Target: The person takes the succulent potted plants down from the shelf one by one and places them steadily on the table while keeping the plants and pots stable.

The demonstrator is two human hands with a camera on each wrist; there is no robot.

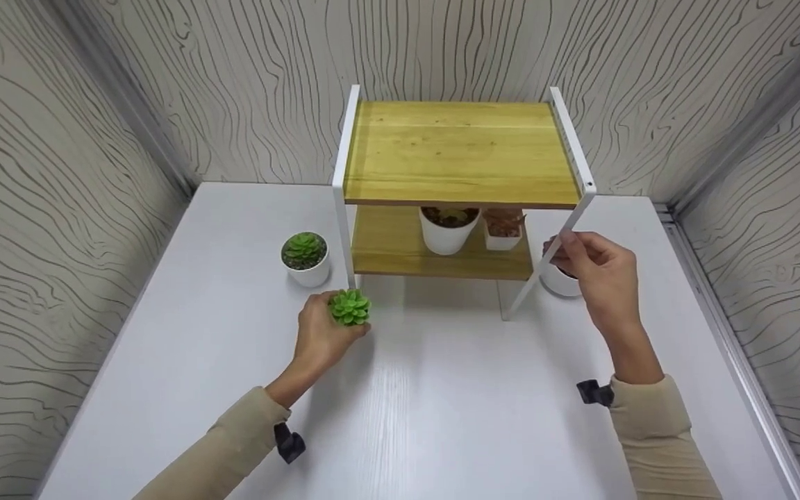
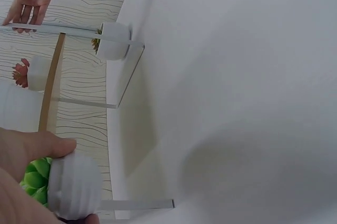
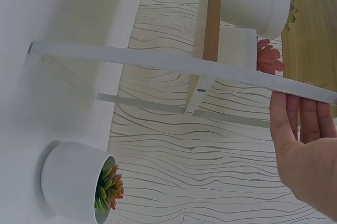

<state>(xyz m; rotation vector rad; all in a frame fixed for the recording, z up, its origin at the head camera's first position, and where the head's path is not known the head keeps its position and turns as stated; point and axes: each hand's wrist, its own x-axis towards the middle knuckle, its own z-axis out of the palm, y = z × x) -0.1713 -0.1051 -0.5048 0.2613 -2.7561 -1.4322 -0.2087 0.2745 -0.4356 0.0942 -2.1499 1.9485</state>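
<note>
Taking the two-tier rack (image 1: 459, 153) as the centre of a dial in the head view, the left hand (image 1: 322, 326) is at half past seven, its thumb and fingers curled round a ribbed white pot (image 2: 76, 187) with a bright green succulent (image 1: 351, 307). That pot is held above the white table (image 1: 428, 417), near the rack's left front post (image 1: 344, 239). At four o'clock the right hand (image 1: 606, 278) grips the right front post (image 3: 152, 59), its fingertips against the metal; the thumb seems to press from the opposite side, though the head view shows that contact only small. Just beside this hand, also toward four o'clock, a round white pot (image 3: 73, 182) with a green and orange plant (image 3: 109, 188) stands on the table outside the post. Near eight o'clock another white pot (image 1: 310, 273) with a green succulent stands on the table. On the lower shelf (image 1: 389, 253) sits a large white pot (image 1: 447, 236), with a small square pot (image 1: 503, 242) at its three o'clock, holding a reddish plant (image 3: 269, 58).
</note>
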